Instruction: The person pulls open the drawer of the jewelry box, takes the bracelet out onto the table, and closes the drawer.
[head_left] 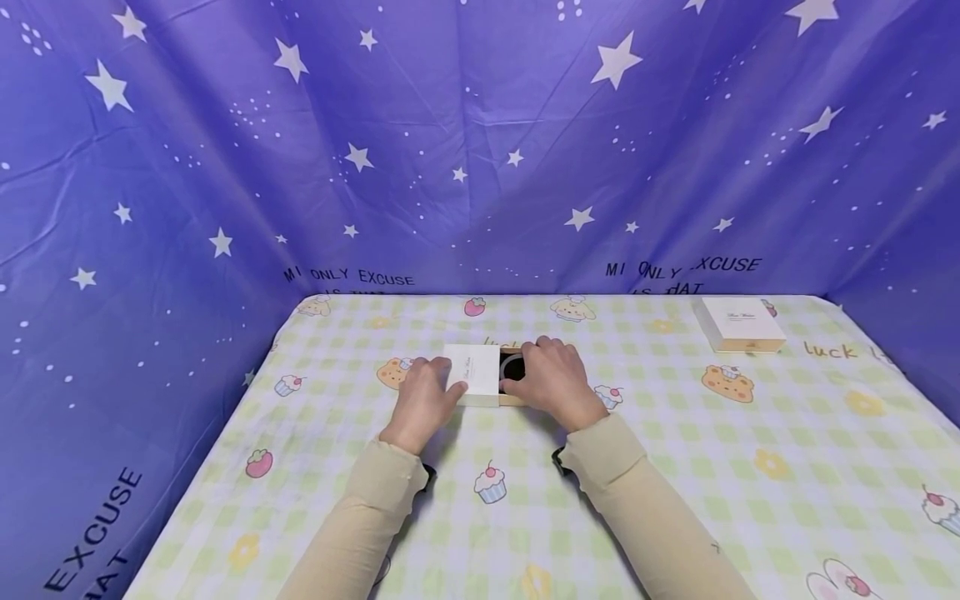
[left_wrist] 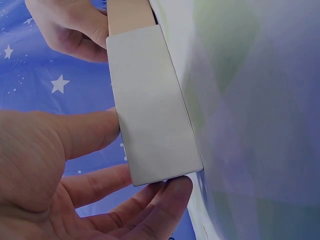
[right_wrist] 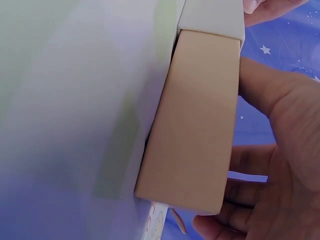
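Starry purple curtains [head_left: 420, 125] hang behind a checked tablecloth [head_left: 630, 354]. Mid-table, the left hand [head_left: 422, 396] grips a white box cover [head_left: 478, 375] — thumb at its top edge, fingers at its left end; rightward juts its tan drawer [right_wrist: 190, 125], held between the right hand's [head_left: 555, 379] thumb and fingers — farther right, another box [head_left: 742, 322].

The head camera looks forward and down; both wrist cameras share the held box [head_left: 480, 372] up close.
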